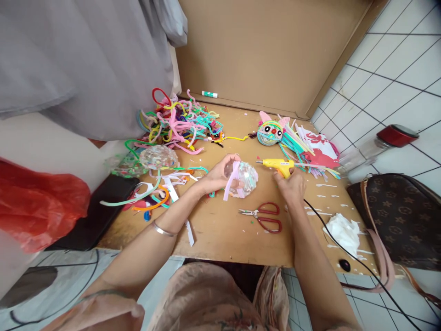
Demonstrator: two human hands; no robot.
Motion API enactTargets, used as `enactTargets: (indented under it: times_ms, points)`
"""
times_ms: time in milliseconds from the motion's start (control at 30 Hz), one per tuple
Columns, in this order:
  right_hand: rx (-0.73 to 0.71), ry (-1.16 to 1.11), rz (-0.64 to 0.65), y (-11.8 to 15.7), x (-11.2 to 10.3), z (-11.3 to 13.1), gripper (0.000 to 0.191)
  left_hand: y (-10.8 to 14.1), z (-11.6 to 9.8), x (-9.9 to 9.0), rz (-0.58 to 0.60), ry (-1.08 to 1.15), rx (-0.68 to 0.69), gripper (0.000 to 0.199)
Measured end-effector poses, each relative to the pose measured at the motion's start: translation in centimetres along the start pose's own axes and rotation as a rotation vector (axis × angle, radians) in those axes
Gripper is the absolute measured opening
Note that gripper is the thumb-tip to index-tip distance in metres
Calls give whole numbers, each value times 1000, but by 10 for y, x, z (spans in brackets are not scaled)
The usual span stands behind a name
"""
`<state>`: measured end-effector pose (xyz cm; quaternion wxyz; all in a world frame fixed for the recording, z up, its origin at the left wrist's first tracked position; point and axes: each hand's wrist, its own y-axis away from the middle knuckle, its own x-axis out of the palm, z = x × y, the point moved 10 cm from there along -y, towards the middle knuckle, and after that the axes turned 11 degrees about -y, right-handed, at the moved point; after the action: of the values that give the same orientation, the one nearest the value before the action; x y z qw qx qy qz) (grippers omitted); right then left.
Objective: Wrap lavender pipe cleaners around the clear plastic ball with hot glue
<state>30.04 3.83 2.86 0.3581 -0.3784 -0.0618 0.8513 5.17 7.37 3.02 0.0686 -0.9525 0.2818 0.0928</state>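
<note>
My left hand (223,174) is closed around a clear round plastic piece (248,179) with pale flecks, above the middle of the table. A lilac fuzzy strip (233,177) crosses its left side. In my right hand (291,186) is a yellow glue gun (277,164), its nozzle pointing left towards the clear piece, with a gap between them. Its black cord runs down to the right. Red-handled scissors (263,216) lie on the table below, between my hands.
Tangled pipe cleaners (179,119) fill the back left. A decorated round face (270,131) lies at the back right, a glue stick (210,94) by the back panel. Crumpled tissue (342,232) and a brown bag (396,220) are at right. More clear pieces (158,157) lie left.
</note>
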Motion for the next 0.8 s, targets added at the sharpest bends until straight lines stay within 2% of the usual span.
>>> enactTargets:
  times_ms: [167,267,367,433,500,567,667,800]
  points:
    - [-47,211,60,-3,9,-9,41,1,-1,0,14,-7,-14,65]
    - [-115,343,29,1,4,2,45,1,-3,0,7,-1,-1,67]
    - [-300,294,-65,21,-10,44,49,2,-1,0,2,-5,2,65]
    - [-537,132,-67,48,-19,90,52,1,0,0,-9,-13,16,63]
    - [-805,7,29,84,-22,137,53,0,1,1,-3,-1,44,62]
    - [-1012,-50,112,115,-25,172,44,-1,2,3,21,25,69,62]
    - [-1157,-150,138,133,-31,190,24,-1,3,3,27,27,85,61]
    - [-1098,-380,193,120,-32,172,27,0,4,5,52,-6,40,62]
